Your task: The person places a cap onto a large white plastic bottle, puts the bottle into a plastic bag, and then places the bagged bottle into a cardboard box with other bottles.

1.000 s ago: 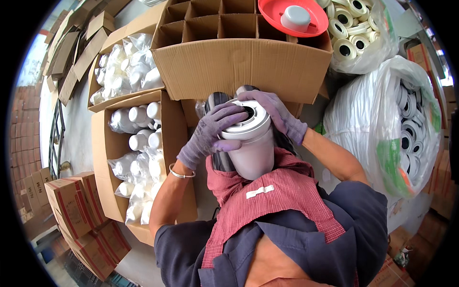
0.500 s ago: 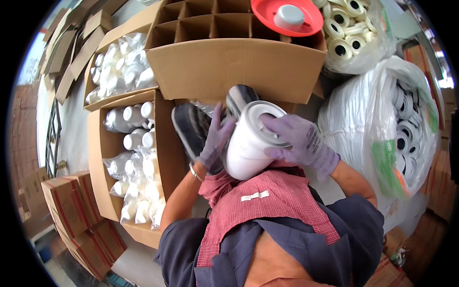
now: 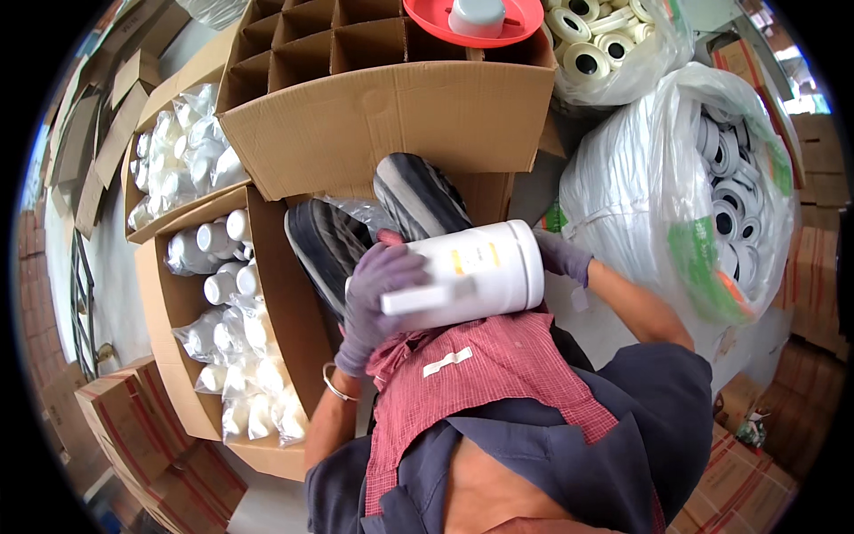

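Observation:
A white cylindrical jug (image 3: 480, 271) with a side handle and orange print lies on its side across my lap. My left hand (image 3: 382, 298), in a purple-grey glove, is wrapped round its left end by the handle, slightly smeared by motion. At the jug's right, rimmed end is my gloved right hand (image 3: 563, 258), holding that end; its fingertips are hidden behind the jug. Beyond my knees stands a divided cardboard carton (image 3: 391, 116). Across the carton's top rests a red round tray (image 3: 525, 22) carrying a grey-white cap (image 3: 476, 18).
Open cartons (image 3: 191, 409) of bagged white bottle-like parts stand to the left. On the right, a clear plastic sack (image 3: 623, 169) holds white rings with dark centres; cream ones fill another sack (image 3: 663, 62). Closed boxes (image 3: 129, 409) are stacked at lower left.
The jug has turned from roughly upright to lying sideways, its handle and print now showing. My left hand has closed on it; my right has moved from its top opening to the right end.

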Available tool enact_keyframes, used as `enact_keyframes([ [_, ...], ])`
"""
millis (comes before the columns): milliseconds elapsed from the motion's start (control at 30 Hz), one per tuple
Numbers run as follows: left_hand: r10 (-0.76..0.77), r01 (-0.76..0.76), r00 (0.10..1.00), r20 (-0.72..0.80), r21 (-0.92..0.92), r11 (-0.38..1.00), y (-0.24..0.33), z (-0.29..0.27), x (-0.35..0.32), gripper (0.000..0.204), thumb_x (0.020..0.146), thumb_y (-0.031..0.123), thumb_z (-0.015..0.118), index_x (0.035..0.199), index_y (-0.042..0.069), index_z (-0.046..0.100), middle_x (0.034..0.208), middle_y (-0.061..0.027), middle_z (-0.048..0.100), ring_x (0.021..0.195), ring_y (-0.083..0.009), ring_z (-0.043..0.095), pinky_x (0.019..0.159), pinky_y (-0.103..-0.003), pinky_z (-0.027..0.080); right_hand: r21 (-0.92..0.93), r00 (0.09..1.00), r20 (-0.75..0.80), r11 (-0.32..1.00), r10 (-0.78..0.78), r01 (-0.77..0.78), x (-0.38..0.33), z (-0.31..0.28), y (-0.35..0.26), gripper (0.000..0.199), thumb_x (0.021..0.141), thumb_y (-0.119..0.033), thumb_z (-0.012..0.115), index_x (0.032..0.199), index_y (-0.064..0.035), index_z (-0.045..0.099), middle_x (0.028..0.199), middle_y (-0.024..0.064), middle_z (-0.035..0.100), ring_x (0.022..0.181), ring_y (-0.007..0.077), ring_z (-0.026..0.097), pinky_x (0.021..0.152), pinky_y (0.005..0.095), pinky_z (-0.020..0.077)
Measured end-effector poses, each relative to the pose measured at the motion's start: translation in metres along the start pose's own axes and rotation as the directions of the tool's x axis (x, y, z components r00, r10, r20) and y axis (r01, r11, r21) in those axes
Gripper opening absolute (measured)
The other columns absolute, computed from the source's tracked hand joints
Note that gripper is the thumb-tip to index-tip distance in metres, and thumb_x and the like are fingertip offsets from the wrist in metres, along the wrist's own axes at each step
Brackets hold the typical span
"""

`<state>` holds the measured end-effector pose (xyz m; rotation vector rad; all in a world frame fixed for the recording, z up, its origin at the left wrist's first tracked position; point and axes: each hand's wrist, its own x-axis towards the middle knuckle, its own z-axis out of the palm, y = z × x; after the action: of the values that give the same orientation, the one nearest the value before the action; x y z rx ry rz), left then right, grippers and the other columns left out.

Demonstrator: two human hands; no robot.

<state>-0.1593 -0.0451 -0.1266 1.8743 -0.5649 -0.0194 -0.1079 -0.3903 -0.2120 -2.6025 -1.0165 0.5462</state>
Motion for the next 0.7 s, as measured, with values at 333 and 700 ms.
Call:
enact_keyframes([
  [333, 0.169, -0.188, 0.981, 0.098, 0.248, 0.95, 0.02, 0.005, 0.038, 0.02, 0.084, 0.012, 0.056, 0.098, 0.006, 0.069, 0.111, -0.0113, 0.067, 0.113, -0.032, 0.06, 0.104, -0.051, 0.039, 0.792, 0.872, 0.373, -0.599, 0.316, -0.122, 0.03, -0.018, -0.009, 0.053, 0.1, -0.041, 0.041, 0.135, -0.0011, 0.045, 0.134, 0.0128, 0.05, 0.117, 0.0208, 0.053, 0.104, 0.0334, 0.0386],
  [700, 0.286, -0.294, 0.956, 0.072, 0.322, 0.9, 0.023, -0.015, 0.072, 0.027, 0.077, 0.005, 0.06, 0.103, 0.003, 0.068, 0.105, -0.0118, 0.068, 0.108, -0.0276, 0.063, 0.1, -0.04, 0.044, 0.855, 0.935, 0.208, -0.518, 0.287, -0.032, 0.055, -0.034, 0.005, 0.054, 0.1, -0.048, 0.041, 0.128, -0.0018, 0.049, 0.115, 0.0149, 0.061, 0.108, 0.025, 0.06, 0.097, 0.0389, 0.0465],
])
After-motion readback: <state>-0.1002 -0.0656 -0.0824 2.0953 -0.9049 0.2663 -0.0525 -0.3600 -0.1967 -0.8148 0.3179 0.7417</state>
